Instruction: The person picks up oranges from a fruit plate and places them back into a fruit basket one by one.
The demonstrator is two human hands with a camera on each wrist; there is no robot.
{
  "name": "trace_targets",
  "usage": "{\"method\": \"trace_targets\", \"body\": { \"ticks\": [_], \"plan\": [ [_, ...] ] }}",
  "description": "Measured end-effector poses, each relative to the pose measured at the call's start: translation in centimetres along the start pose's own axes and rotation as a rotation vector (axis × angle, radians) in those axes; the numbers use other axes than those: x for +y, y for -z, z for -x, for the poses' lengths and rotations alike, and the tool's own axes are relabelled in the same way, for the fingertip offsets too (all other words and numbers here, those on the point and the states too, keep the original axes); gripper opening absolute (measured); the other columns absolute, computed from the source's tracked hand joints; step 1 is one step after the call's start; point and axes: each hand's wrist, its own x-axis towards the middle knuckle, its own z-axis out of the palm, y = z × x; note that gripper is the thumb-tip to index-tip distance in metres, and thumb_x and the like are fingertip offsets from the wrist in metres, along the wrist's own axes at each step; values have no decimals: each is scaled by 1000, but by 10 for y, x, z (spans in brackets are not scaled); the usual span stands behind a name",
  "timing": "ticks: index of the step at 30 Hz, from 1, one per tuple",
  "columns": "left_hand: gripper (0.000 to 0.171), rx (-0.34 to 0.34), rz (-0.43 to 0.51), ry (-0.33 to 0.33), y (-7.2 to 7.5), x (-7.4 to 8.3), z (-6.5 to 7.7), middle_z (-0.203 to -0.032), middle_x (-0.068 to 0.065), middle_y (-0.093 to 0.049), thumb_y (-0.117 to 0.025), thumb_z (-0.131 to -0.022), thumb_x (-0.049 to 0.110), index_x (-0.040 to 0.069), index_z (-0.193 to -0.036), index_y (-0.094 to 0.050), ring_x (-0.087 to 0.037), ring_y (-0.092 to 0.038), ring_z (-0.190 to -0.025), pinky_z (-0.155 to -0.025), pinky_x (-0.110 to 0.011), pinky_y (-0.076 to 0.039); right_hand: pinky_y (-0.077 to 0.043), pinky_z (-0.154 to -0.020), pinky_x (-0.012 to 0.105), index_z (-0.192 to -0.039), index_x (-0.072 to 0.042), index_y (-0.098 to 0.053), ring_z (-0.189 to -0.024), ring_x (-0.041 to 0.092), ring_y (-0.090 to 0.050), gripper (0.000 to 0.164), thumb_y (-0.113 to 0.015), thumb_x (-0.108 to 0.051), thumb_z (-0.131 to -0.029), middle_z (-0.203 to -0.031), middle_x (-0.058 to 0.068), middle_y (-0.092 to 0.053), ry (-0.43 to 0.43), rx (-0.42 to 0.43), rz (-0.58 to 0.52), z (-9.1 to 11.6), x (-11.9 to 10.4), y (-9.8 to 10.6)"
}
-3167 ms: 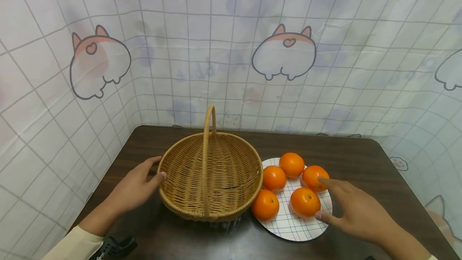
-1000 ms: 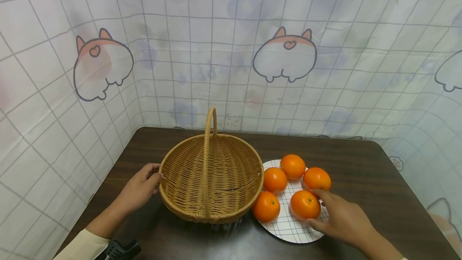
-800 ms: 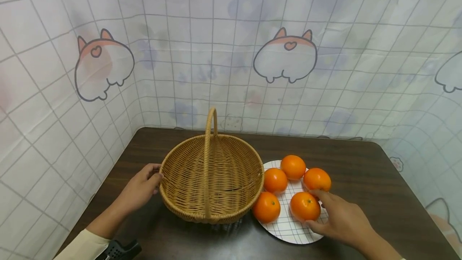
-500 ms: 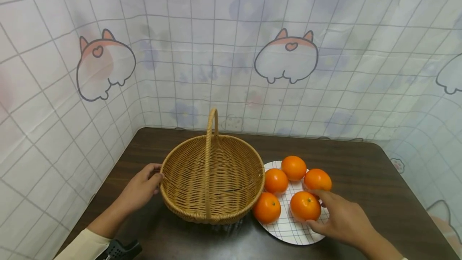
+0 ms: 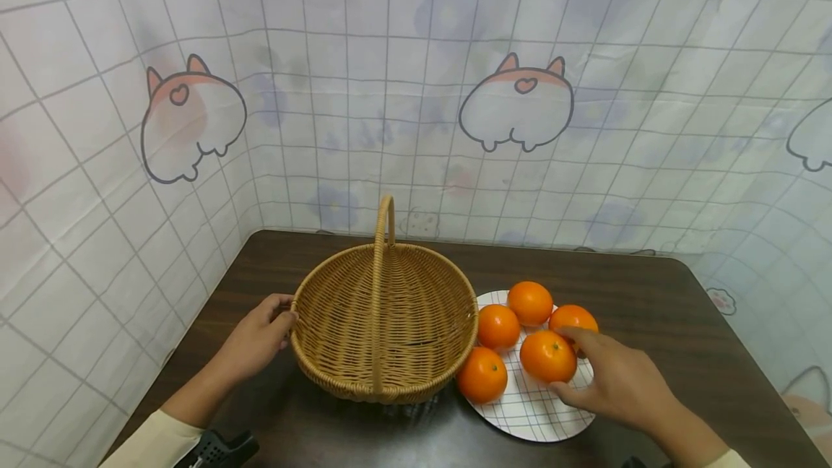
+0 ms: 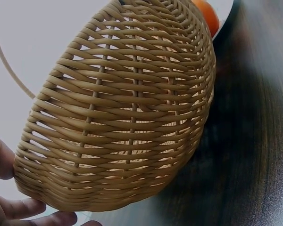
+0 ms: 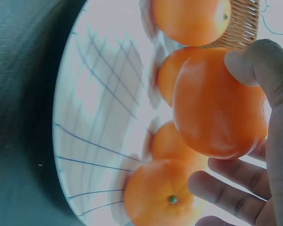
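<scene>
One orange [image 5: 548, 357] pinched between the thumb and fingers of my right grip [image 5: 614, 381], which is spread no wider than the fruit, over the near right part of a white plate [image 5: 529, 417] marked with grid lines. Left of it stands a wicker basket [image 5: 425, 298], handle [image 5: 377, 295] upright, its left rim held in my left grip [image 5: 256, 338]; four other oranges [image 5: 482, 375] lie round the plate's left, far and right sides. Past the dark counter [image 5: 637, 287], white gridded cloth [image 5: 390, 114] with animal drawings.
</scene>
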Motion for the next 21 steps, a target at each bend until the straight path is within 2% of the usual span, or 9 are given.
{"method": "trace_targets", "body": {
  "ticks": [9,17,21],
  "plan": [
    [49,2,-5,7,0,-1,0,-134,-20,-57,-43,-110,29,-2,-148,-41,-29,-61,-111,-86,-45,-54,-49,-55,33,-126,-13,-65,-77,14,-65,76,-91,-54,-68,-100,1,-71,51,39,-17,-12,-4,9],
    [49,5,-9,-1,-1,-1,0,-134,-20,-57,-43,-110,28,-2,-148,-40,-30,-61,-112,-87,-46,-55,-52,-58,32,-129,-10,-63,-80,15,-67,78,-88,-56,-72,-115,5,-71,51,25,-45,-22,-10,17],
    [49,5,-13,-5,-1,0,1,-134,-21,-57,-42,-110,27,-3,-148,-40,-30,-61,-113,-87,-46,-55,-53,-60,32,-131,-10,-63,-85,16,-69,78,-87,-57,-73,-115,5,-70,48,25,-67,-26,-13,18]
  ]
}}
